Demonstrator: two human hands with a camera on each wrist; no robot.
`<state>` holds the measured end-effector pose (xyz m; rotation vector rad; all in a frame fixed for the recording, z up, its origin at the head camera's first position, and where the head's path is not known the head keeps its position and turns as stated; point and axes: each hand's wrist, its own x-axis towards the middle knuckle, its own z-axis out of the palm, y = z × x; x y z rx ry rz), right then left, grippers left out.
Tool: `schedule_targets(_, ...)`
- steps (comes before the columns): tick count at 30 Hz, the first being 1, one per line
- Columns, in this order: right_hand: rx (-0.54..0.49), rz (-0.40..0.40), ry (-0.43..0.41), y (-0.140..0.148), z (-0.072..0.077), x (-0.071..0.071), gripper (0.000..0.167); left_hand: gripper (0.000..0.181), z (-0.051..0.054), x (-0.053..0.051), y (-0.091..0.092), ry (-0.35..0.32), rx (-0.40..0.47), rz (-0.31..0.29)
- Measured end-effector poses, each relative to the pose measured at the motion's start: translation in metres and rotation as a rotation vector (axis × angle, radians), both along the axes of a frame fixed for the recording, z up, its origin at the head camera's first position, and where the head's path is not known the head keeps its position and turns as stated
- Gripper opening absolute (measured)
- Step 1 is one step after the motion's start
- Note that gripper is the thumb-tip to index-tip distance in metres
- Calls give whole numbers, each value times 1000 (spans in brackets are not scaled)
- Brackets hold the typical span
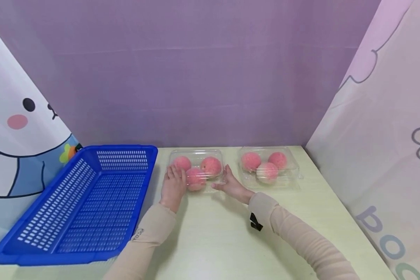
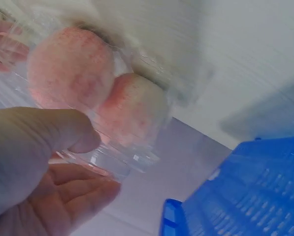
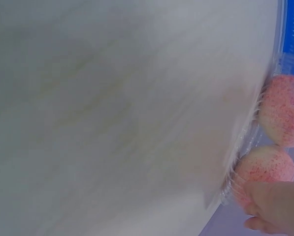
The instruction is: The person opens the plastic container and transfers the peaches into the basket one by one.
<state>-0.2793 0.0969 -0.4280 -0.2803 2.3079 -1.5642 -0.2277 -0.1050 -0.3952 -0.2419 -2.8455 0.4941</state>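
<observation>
A clear plastic clamshell box [image 1: 196, 154] with three pink peaches [image 1: 196, 179] inside is on the table between my hands. My left hand [image 1: 174, 184] grips its left side; in the left wrist view the thumb [image 2: 68, 129] lies on one side of the plastic edge and the fingers [image 2: 82, 194] on the other. At the right end, my right hand [image 1: 235, 187] holds the box with its thumb toward the front corner. The right wrist view catches only part of this hand [image 3: 279, 204], by a peach [image 3: 265, 169]. Some fingertips are hidden.
A second clear box [image 1: 289, 179] of three peaches [image 1: 267, 172] stands to the right. On the left is a large blue plastic basket [image 1: 145, 198] with slotted walls. A purple curtain [image 1: 210, 77] closes off the back, and a printed cloth [image 1: 381, 155] hangs at the right.
</observation>
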Motion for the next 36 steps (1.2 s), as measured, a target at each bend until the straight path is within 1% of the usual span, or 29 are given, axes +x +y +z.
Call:
schedule_targets(2, 2, -9, 2, 0, -1, 0, 98, 33, 1, -1, -1, 21, -28, -20)
schedule_targets(4, -2, -14, 3, -1, -2, 1, 97, 33, 1, -2, -2, 39, -29, -33)
schedule_targets(6, -11, -21, -7, -1, -3, 1, 96, 33, 1, -2, -2, 44, -35, -35)
schedule_targets(12, -66, -51, -44, -4, -3, 3, 97, 33, -3, -3, -2, 71, -44, -26)
schedule_targets(15, -62, -66, -56, -5, -3, 3, 96, 32, -4, -3, -2, 96, -28, -33)
schedule_targets(17, -57, -76, -60, -5, -3, 2, 95, 32, -5, -4, -2, 129, -13, -43)
schedule_targets(20, -52, -77, -58, -6, -3, 1, 95, 30, -5, -6, -3, 180, 6, -57)
schedule_targets(23, -56, -73, -50, -6, -3, 0, 94, 29, -4, -8, -4, 206, 20, -69)
schedule_targets(28, -79, -62, -41, -5, -4, 0, 95, 31, -1, -8, -4, 185, 42, -58)
schedule_targets(32, -98, -70, -46, -6, -5, 0, 95, 32, -1, -5, -4, 164, 48, -45)
schedule_targets(34, -104, -84, -57, -7, -5, 1, 95, 34, 0, -4, -5, 132, 55, -39)
schedule_targets(36, -106, -87, -62, -7, -6, 1, 95, 36, 1, -3, -5, 87, 73, -28)
